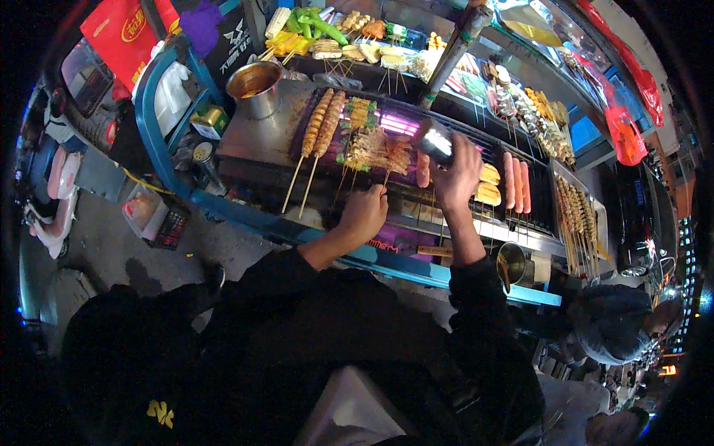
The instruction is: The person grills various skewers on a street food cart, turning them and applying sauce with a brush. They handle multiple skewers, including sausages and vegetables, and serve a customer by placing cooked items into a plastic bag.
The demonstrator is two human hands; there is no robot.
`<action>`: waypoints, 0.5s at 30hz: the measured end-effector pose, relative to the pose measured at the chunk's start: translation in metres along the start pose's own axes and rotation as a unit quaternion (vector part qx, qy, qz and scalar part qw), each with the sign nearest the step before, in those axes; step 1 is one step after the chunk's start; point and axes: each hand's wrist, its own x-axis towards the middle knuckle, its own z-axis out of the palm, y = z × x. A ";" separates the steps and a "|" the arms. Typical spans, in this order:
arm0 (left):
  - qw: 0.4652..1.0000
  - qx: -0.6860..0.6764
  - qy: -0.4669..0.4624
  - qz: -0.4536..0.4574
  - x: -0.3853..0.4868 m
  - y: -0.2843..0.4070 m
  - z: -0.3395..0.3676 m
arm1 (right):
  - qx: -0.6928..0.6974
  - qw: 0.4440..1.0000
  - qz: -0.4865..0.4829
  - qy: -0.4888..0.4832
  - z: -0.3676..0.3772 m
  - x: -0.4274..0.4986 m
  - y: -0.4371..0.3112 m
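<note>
My left hand [360, 216] grips the thin stick of a meat skewer [399, 156] at the near edge of a glowing electric grill [397, 124]. My right hand [460, 173] holds a seasoning shaker [435, 140] with a shiny surface, tilted over the grill just right of that skewer. Beside the skewer lie enoki mushroom skewers [365, 146] and a skewer with a browned topping [360, 111]. Two long spiral-cut sausage skewers [324, 124] rest at the grill's left. Under the shaker, a sausage [423, 170] is partly hidden.
A steel pot of reddish sauce [254, 89] stands on the left metal plate. Right of my hand lie bread pieces [488, 184] and pink sausages [517, 183]. A tray of meat skewers [577, 217] is further right, near a metal cup [510, 262]. A slanted post [454, 56] rises behind the grill.
</note>
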 end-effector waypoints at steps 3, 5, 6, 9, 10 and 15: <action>0.999 0.022 0.034 0.026 -0.001 0.008 -0.010 | 0.008 0.996 0.052 0.074 -0.015 -0.002 0.009; 0.999 0.010 0.031 0.026 0.003 0.018 -0.019 | 0.006 0.996 0.067 0.057 -0.024 -0.005 0.014; 0.999 0.007 0.037 0.039 0.006 0.023 -0.024 | 0.008 0.996 0.075 0.057 -0.028 -0.008 0.017; 0.995 -0.041 0.064 0.058 0.012 0.042 -0.031 | 0.016 0.993 0.100 0.066 -0.039 -0.017 0.022; 0.996 -0.067 0.048 0.042 0.013 0.049 -0.030 | 0.023 0.992 0.102 0.072 -0.043 -0.021 0.023; 0.908 -0.399 -0.067 -0.110 0.013 0.062 -0.010 | 0.029 0.990 0.126 0.061 -0.057 -0.032 0.028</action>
